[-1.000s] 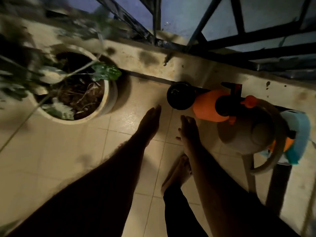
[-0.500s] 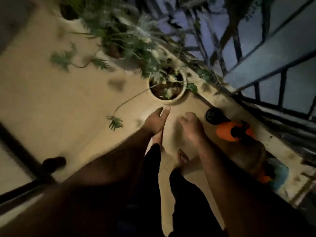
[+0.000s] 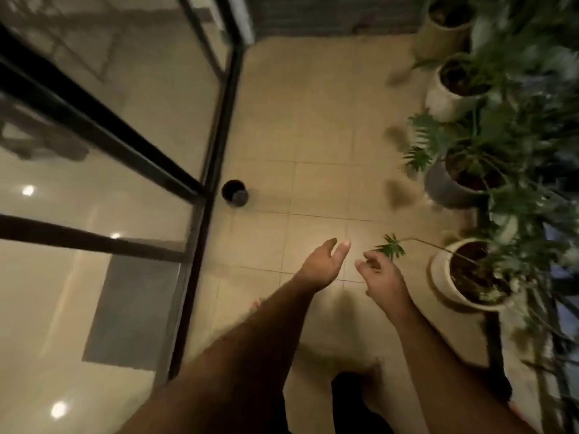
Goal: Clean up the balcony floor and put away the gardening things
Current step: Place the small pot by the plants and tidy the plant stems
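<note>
While both arms reach over the floor, left hand and right hand hang relaxed, empty; black pot at eleven o'clock.

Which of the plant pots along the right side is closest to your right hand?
The cream pot at the near end of the row, with the long leaf-tipped stem arching toward the right hand. The grey pot and two pale ones stand farther along the floor.

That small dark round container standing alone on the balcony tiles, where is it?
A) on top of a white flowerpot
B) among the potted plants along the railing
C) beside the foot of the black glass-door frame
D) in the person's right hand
C: the small black pot stands on the tiled floor right by the black door frame, apart from the potted plants and both empty hands.
</note>
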Demonstrator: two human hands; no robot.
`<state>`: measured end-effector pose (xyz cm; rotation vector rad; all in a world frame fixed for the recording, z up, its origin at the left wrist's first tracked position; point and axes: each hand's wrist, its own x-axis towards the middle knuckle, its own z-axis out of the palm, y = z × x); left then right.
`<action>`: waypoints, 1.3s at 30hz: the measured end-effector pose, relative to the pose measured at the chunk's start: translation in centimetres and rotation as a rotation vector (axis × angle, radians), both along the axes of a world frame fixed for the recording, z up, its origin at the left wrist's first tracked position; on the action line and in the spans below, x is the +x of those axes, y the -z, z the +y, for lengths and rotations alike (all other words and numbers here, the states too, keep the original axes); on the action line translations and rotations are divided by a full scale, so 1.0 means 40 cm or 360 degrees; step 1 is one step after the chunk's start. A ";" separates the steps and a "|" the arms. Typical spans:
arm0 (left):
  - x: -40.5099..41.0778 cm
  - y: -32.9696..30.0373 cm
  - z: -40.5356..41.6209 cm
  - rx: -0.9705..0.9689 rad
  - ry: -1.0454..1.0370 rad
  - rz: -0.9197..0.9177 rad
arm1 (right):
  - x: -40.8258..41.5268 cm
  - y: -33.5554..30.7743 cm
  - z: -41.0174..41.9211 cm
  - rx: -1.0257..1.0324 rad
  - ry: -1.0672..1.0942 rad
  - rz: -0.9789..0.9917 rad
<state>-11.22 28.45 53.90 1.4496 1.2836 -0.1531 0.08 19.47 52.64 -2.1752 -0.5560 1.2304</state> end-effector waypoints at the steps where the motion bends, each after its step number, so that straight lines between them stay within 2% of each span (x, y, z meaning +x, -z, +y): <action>1: -0.047 0.009 0.047 -0.0002 -0.0066 -0.0013 | -0.040 0.014 0.059 -0.0007 -0.0064 -0.0003; 8: -0.352 0.008 0.354 -0.0050 -0.0405 -0.0044 | -0.296 0.062 0.412 -0.0065 -0.0247 0.0070; 12: -0.483 0.012 0.522 -0.0027 -0.0512 0.0034 | -0.416 0.073 0.612 -0.0053 -0.0270 0.0143; 23: -0.555 0.189 0.882 -0.0152 -0.0927 0.0055 | -0.445 0.225 0.996 -0.0180 -0.0469 0.0238; 30: -0.563 0.485 1.078 -0.0145 -0.0890 0.0192 | -0.477 0.476 1.245 -0.0236 -0.0508 0.0248; 35: -0.605 0.795 1.195 -0.0303 -0.0914 0.0221 | -0.525 0.784 1.333 -0.0325 -0.0436 0.0236; 39: -0.655 1.047 1.243 -0.0373 -0.1103 0.0250 | -0.572 1.050 1.361 -0.0423 -0.0352 0.0224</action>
